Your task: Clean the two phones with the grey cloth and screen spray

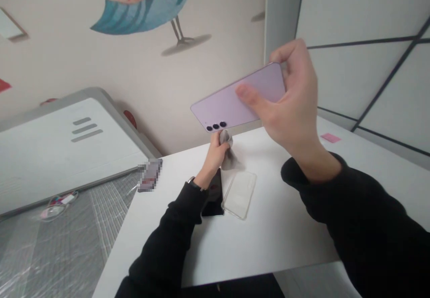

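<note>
My right hand (pixel 290 105) is raised above the white table (pixel 275 231) and grips a lilac phone (pixel 231 103) by its end, back side toward me, three camera lenses at its lower left. Just below the lenses my left hand (pixel 217 152) is closed around a small grey cloth (pixel 229 154). Under my left wrist a dark phone (pixel 214 197) lies flat on the table, partly hidden by my sleeve. A clear phone case (pixel 240 195) lies right beside it.
A blurred small card-like item (pixel 149 174) sits at the table's left edge. A pink sticky note (pixel 330 138) lies at the far right. A white board with a grey frame (pixel 67 141) leans at left, over a grey patterned floor (pixel 67 244).
</note>
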`<action>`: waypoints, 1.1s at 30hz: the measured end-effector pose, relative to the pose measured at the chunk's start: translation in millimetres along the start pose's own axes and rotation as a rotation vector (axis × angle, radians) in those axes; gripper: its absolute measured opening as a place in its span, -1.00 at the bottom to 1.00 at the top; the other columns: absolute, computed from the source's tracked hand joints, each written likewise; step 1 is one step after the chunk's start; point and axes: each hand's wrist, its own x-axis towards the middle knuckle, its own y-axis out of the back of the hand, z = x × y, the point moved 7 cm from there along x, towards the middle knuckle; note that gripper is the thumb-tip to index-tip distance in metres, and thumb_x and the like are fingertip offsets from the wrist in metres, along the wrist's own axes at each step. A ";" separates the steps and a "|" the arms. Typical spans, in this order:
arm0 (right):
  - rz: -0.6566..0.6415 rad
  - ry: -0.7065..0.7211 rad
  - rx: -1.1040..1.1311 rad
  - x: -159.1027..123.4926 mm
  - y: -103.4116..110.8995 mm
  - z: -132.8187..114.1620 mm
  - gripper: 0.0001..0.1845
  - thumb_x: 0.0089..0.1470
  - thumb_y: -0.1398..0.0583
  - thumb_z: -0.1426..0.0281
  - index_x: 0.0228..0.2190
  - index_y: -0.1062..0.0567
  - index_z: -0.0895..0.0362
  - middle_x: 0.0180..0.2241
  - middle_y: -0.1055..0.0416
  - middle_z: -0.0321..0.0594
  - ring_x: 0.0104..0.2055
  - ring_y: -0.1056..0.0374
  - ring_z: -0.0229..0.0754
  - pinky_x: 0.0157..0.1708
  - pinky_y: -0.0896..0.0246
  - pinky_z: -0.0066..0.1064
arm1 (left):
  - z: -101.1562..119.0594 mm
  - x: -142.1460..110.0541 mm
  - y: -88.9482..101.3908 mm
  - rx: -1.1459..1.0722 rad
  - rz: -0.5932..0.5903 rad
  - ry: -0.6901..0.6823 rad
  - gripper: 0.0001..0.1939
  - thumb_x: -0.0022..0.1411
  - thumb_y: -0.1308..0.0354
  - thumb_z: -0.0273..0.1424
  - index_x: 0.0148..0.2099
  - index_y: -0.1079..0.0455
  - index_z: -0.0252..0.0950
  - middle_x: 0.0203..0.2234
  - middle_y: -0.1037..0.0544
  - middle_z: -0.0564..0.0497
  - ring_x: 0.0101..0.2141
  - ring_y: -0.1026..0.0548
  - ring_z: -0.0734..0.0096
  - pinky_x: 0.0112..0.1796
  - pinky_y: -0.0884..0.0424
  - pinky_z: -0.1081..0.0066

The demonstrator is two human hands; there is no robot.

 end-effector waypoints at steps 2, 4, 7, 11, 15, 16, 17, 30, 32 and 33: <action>0.026 0.045 0.010 3.6 6.5 -6.5 -0.55 0.13 -0.34 0.21 -0.34 -0.11 -0.04 -0.35 -0.13 -0.37 -0.43 -0.14 -0.26 -0.44 -0.19 -0.39 | 2.8 17.1 -28.5 0.080 -0.134 0.000 -0.23 0.11 -0.07 -0.52 0.40 -0.18 -0.22 0.36 -0.31 -0.15 0.37 -0.22 0.04 0.35 -0.10 -0.01; 0.039 0.073 0.027 6.7 10.7 -9.0 -0.54 0.13 -0.32 0.23 -0.35 -0.08 -0.04 -0.33 -0.09 -0.35 -0.40 -0.11 -0.25 -0.40 -0.21 -0.38 | 6.0 16.0 -44.0 0.176 -0.248 0.001 -0.23 0.14 -0.13 -0.48 0.41 -0.16 -0.19 0.41 -0.23 -0.15 0.42 -0.13 0.00 0.37 -0.04 -0.07; 0.050 0.139 0.023 11.0 16.0 -10.7 -0.53 0.16 -0.29 0.21 -0.34 -0.04 -0.04 -0.30 -0.04 -0.31 -0.31 -0.13 -0.24 -0.29 -0.28 -0.39 | 9.3 -20.5 -45.6 0.328 -0.339 0.016 -0.32 0.23 -0.17 -0.39 0.38 -0.20 -0.25 0.45 -0.13 -0.24 0.45 0.00 -0.15 0.37 0.15 -0.27; 0.049 0.189 -0.090 15.0 21.5 -14.9 -0.61 0.22 -0.24 0.18 -0.30 -0.09 -0.02 -0.26 -0.08 -0.29 -0.21 -0.23 -0.26 -0.17 -0.34 -0.39 | 3.8 -109.6 -41.5 0.832 -0.488 0.006 -0.44 0.38 -0.15 -0.18 0.31 -0.28 -0.34 0.42 -0.15 -0.40 0.36 -0.22 -0.29 0.31 0.05 -0.42; 0.016 0.078 -0.207 12.0 19.1 -19.6 -0.66 0.25 -0.23 0.13 -0.18 -0.29 0.10 -0.18 -0.19 -0.25 -0.17 -0.30 -0.28 -0.08 -0.36 -0.38 | 4.3 -176.7 -52.6 0.969 -0.522 -0.096 -0.46 0.33 -0.23 -0.29 0.30 -0.30 -0.25 0.31 -0.36 -0.29 0.33 -0.28 -0.28 0.23 -0.26 -0.37; 0.000 0.056 -0.229 9.6 16.5 -21.1 -0.62 0.25 -0.22 0.09 -0.15 -0.33 0.13 -0.16 -0.20 -0.24 -0.16 -0.33 -0.26 -0.09 -0.36 -0.37 | 7.3 -185.8 -55.2 0.932 -0.496 -0.118 -0.48 0.29 -0.24 -0.36 0.27 -0.33 -0.27 0.27 -0.41 -0.28 0.31 -0.30 -0.28 0.22 -0.31 -0.32; -0.015 0.040 -0.245 6.7 13.6 -22.3 -0.58 0.24 -0.21 0.05 -0.12 -0.36 0.14 -0.14 -0.20 -0.24 -0.13 -0.36 -0.23 -0.13 -0.36 -0.36 | 11.3 -192.9 -56.5 0.881 -0.466 -0.137 -0.50 0.26 -0.24 -0.41 0.24 -0.36 -0.29 0.23 -0.44 -0.28 0.30 -0.31 -0.27 0.21 -0.36 -0.26; -0.415 -0.104 -0.068 -81.9 -81.2 -24.2 -0.62 0.05 -0.39 0.21 -0.33 -0.28 -0.03 -0.36 -0.19 -0.26 -0.42 -0.18 -0.14 -0.58 -0.07 -0.30 | -18.5 -287.7 106.6 0.764 0.294 0.146 -0.35 0.31 -0.24 -0.36 0.35 -0.08 -0.25 0.30 -0.23 -0.36 0.30 -0.33 -0.13 0.20 -0.42 -0.11; -0.526 -0.138 -0.042 -106.9 -103.5 -26.4 -0.66 0.03 -0.38 0.24 -0.33 -0.29 -0.03 -0.46 -0.18 -0.32 -0.50 -0.15 -0.16 -0.63 0.00 -0.32 | -36.4 -298.0 112.5 0.718 0.308 0.195 -0.26 0.30 -0.27 -0.34 0.39 0.00 -0.25 0.32 -0.20 -0.38 0.33 -0.30 -0.14 0.22 -0.40 -0.12; -0.569 -0.147 -0.049 -118.4 -113.2 -27.8 -0.69 0.05 -0.35 0.26 -0.32 -0.29 -0.04 -0.49 -0.19 -0.34 -0.52 -0.16 -0.17 -0.63 -0.02 -0.33 | -43.8 -301.5 111.6 0.689 0.300 0.214 -0.19 0.27 -0.30 -0.34 0.41 0.05 -0.24 0.34 -0.19 -0.38 0.34 -0.29 -0.15 0.22 -0.40 -0.11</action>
